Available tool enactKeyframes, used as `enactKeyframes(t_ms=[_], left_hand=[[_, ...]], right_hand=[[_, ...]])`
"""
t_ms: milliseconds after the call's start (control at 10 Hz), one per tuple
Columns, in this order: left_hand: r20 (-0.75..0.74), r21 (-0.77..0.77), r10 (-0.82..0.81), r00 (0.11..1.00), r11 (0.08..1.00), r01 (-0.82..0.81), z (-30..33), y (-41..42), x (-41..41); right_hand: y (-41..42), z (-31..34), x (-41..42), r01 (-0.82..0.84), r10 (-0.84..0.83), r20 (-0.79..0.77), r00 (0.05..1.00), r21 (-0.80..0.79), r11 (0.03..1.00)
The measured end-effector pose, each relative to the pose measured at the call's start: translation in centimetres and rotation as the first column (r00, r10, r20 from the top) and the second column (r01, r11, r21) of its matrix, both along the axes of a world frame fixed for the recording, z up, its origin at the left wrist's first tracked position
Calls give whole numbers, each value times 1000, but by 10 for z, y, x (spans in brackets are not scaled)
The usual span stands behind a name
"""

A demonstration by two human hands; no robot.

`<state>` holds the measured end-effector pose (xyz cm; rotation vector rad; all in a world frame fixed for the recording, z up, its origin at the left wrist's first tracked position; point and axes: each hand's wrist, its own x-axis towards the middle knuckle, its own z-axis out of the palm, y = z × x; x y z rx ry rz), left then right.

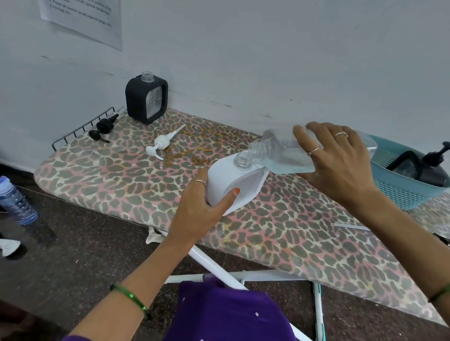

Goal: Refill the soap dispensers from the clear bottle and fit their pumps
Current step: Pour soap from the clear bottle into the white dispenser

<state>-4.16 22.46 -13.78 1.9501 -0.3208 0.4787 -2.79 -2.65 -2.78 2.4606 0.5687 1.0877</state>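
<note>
1. A white soap dispenser [228,182] is gripped by the left hand [202,211], thumb curled across its front, and is tilted on a leopard-print ironing board [127,174], its open neck uppermost.
2. A clear bottle [286,153], part-filled with pale blue liquid, is clasped from above by the right hand [339,162], fingers wrapped over its body; it is tipped almost level, its mouth just above the white dispenser's neck.
3. A white pump [161,144] is seen lying on the board behind the dispenser, apart from it.
4. A black dispenser [146,98] is stood upright at the board's far end, uncapped, against the wall; a black pump [104,128] is laid near it beside the wire rack [85,127].
5. A second black dispenser [421,168], pump fitted, is leaned inside a teal basket [408,194] at the right.
6. A blue water bottle [11,200] is seen on the dark floor at the left, and a printed sheet [81,3] is fixed to the wall.
</note>
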Motion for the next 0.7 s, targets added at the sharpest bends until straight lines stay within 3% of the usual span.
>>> enactKeyframes(t_ms=[700], left_hand=[[-7,4,9,1000,1000,-9,-1,0,0]], right_hand=[[1,1,0,7,-7,-25,1000,4,1000]])
